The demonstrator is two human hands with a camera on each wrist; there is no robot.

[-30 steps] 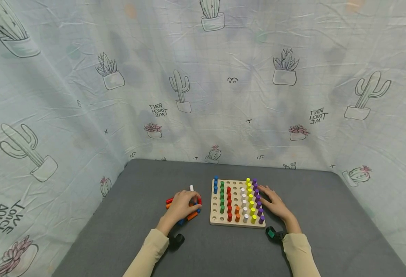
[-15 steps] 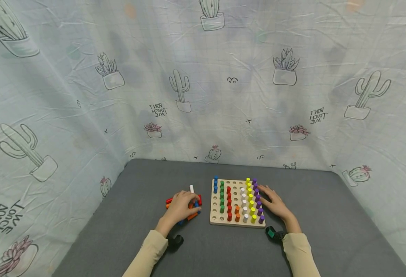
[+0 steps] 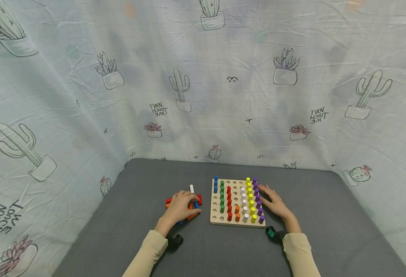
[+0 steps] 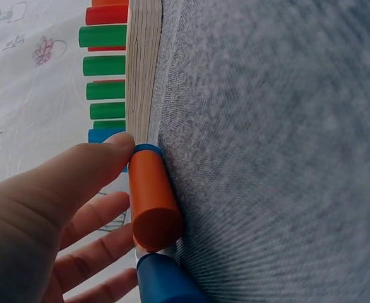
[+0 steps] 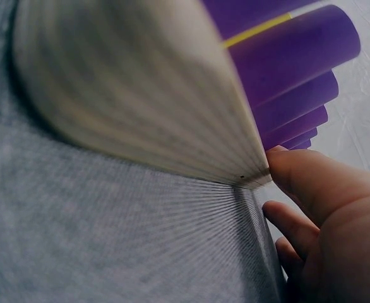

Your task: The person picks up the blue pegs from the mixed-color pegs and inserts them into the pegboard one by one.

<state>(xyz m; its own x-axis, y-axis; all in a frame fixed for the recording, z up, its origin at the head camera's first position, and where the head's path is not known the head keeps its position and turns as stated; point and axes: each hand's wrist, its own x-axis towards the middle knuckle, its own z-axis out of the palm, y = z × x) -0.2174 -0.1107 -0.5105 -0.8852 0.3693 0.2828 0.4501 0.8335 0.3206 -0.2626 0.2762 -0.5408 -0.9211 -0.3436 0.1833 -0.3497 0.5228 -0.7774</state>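
Grip unclear, left hand [image 3: 180, 205] over pegs [image 3: 196, 205]

Bkgd cloth [image 3: 203, 119]: "DON'T TOUCH ME", rev. lettering [image 3: 158, 109], 3x.

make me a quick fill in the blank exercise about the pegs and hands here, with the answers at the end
1. The right hand lies at the edge of the pegboard, next to the pegs coloured ____.
2. The left hand is at the loose pegs, on the ____ side of the pegboard.
3. On the pegboard, the column between the blue pegs and the red pegs is ____.
4. The loose peg lying farthest forward is ____.

Missing words: purple; left; green; white.
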